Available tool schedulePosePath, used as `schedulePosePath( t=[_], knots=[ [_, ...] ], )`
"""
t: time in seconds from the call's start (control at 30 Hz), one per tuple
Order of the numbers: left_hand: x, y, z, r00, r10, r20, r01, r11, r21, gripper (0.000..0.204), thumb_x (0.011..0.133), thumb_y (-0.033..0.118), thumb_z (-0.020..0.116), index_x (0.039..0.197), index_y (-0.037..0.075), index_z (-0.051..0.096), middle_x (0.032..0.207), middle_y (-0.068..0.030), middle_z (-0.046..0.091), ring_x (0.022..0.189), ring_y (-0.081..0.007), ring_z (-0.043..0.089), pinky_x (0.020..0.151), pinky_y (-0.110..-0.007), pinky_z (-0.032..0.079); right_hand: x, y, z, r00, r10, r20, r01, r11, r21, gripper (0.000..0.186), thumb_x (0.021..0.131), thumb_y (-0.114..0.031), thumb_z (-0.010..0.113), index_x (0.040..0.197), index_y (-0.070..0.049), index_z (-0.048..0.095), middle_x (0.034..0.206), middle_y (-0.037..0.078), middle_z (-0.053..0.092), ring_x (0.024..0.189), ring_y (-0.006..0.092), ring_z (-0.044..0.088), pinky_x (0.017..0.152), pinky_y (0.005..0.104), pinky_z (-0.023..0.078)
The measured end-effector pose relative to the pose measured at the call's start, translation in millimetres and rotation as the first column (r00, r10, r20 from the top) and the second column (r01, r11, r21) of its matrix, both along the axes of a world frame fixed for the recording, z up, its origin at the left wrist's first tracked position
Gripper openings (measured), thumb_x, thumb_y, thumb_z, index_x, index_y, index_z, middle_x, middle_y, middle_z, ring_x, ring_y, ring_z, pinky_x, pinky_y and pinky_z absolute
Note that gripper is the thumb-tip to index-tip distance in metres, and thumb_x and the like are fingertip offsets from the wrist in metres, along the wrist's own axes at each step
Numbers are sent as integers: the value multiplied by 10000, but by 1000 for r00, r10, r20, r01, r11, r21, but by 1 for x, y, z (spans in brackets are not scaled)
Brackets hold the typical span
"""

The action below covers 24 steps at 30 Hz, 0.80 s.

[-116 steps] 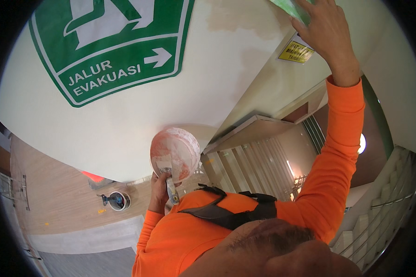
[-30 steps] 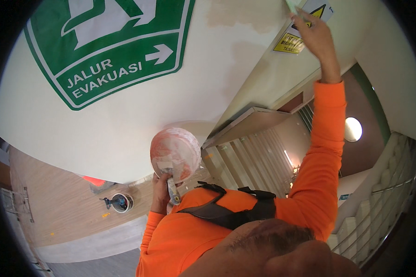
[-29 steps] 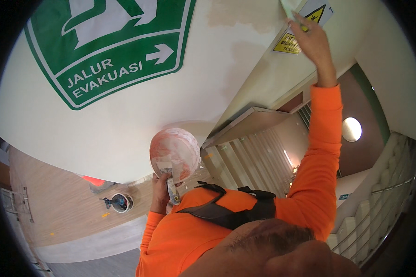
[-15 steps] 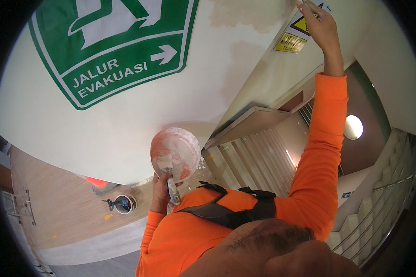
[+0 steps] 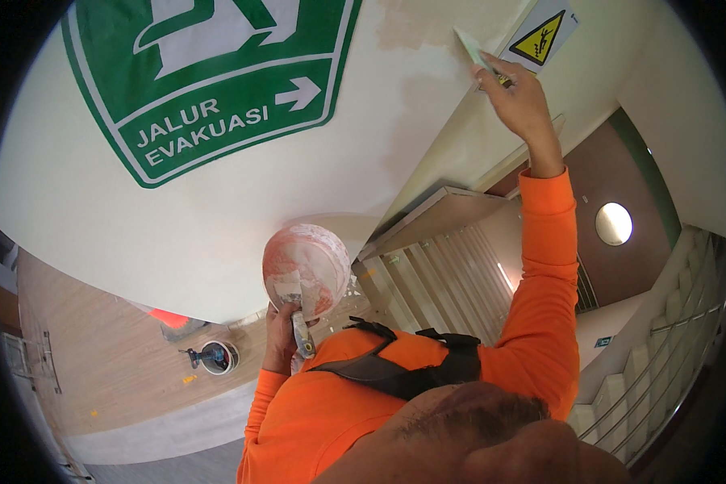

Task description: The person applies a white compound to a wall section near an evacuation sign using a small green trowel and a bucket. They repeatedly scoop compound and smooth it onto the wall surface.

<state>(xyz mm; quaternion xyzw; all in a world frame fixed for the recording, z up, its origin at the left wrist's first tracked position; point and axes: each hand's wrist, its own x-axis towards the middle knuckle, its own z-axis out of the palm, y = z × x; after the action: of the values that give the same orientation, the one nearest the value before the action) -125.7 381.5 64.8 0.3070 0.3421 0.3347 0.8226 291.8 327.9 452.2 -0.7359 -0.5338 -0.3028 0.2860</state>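
My left hand [image 5: 279,329] is closed on the near rim of a round bowl [image 5: 332,262], whose inside is smeared with whitish and pink paste. A putty knife [image 5: 302,332] lies against that hand, its blade in the bowl and its handle pointing back toward me; my fingers seem to hold both. High on the right, my right hand [image 5: 518,98] grips a thin, pale, flat scraper [image 5: 469,50]. The scraper's tip is at the wall [image 5: 423,97] by the corner, near a beige patch [image 5: 415,28]; whether it touches is unclear.
A green evacuation sign [image 5: 218,121] is on the wall at left. Beside my right hand is a yellow triangular warning sign [image 5: 538,36]. Stairs [image 5: 436,282] descend beyond the corner; steps with metal railings [image 5: 661,363] are at right. A small bucket [image 5: 218,357] stands on the floor.
My right hand has come down and left from over the warning sign, uncovering its triangle and bringing the scraper into view toward the wall corner. My left hand and the bowl have barely moved.
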Motion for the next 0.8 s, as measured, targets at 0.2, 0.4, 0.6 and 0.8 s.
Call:
schedulePosePath(
  t=[0.2,0.4,0.6,0.8],
  knots=[
    [-6,7,-6,999,-27,22,27,1000,6,562,878,101,575,1401,10,391,1276,-198,548,1016,-353,675,744,-462,666,-24,8,62,973,-14,-229,45,991,128,646,891,-551,644,1310,-60,672,953,180,738,910,260,704,852,359,529],
    [-20,9,-9,1000,-31,6,31,1000,5,553,872,96,580,1379,-15,389,1244,-199,557,979,-354,678,737,-455,668,-33,24,42,1000,-10,-7,11,997,76,627,886,-552,641,1303,-85,682,951,205,731,914,276,702,869,345,521],
    [-36,12,-3,1000,-6,6,5,1000,25,546,867,96,573,1373,-6,393,1230,-199,558,978,-357,678,731,-458,669,-56,7,8,998,-13,-57,12,1000,-7,649,863,-599,641,1276,-102,703,1197,318,633,1071,408,663,922,413,510],
    [-43,18,-7,999,-25,27,25,1000,16,552,866,96,571,1377,-8,389,1237,-202,557,989,-371,680,732,-463,668,-58,17,63,990,2,-139,26,979,201,623,883,-522,665,1312,-69,674,948,175,745,877,216,696,820,326,530]
  ],
)
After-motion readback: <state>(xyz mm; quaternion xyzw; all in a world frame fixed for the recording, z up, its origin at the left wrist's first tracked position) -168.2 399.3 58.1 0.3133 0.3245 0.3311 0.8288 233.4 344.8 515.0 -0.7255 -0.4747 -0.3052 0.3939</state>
